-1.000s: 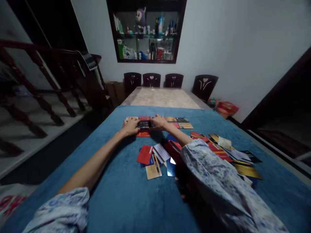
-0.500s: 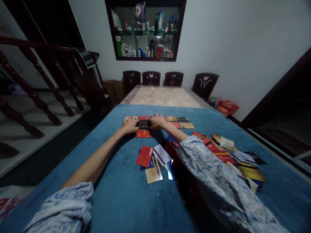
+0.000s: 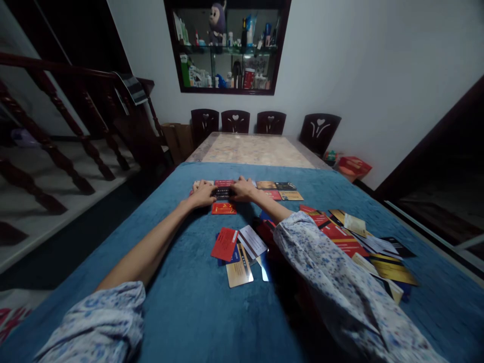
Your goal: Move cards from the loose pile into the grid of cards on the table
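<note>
At the far end of the blue cloth (image 3: pixel 181 302), the left hand (image 3: pixel 203 194) and right hand (image 3: pixel 245 189) rest palms down, fingers curled in on the two ends of a dark card (image 3: pixel 224 192). It lies flat in a row of cards, just beyond a red card (image 3: pixel 224 208). Loose cards (image 3: pixel 355 237) lie to the right, with dark chairs (image 3: pixel 270 122) against the white wall.
</note>
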A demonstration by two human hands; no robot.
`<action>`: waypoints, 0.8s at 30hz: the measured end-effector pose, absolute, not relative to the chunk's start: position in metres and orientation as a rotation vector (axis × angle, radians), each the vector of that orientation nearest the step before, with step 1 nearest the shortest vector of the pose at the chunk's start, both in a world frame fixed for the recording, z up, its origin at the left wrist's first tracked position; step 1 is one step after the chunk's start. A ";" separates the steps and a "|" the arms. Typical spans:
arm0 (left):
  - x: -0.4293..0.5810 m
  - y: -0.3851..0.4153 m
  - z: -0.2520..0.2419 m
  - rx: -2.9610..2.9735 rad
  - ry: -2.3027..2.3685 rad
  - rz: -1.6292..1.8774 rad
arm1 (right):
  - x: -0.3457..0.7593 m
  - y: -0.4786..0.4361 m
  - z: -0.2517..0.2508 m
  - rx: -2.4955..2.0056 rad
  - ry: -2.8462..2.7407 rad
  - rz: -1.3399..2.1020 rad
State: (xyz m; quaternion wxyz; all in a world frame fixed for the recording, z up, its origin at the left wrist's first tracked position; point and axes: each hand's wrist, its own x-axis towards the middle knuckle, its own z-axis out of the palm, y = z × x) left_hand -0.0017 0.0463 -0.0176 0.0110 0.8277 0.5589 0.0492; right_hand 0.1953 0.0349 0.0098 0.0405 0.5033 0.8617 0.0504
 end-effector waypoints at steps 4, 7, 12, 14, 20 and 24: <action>-0.004 0.050 -0.021 2.609 1.720 0.177 | 0.196 0.034 0.010 1.549 2.639 0.163; -0.005 0.052 -0.023 2.642 1.687 0.187 | 0.196 0.033 0.011 1.551 2.637 0.168; -0.006 0.051 -0.025 2.665 1.659 0.218 | 0.196 0.032 0.011 1.522 2.642 0.192; -0.005 0.051 -0.027 2.675 1.660 0.239 | 0.195 0.032 0.011 1.516 2.645 0.214; -0.006 0.049 -0.029 2.696 1.672 0.277 | 0.196 0.035 0.005 1.523 2.658 0.243; -0.008 0.045 -0.028 2.711 1.641 0.318 | 0.198 0.033 0.005 1.518 2.669 0.235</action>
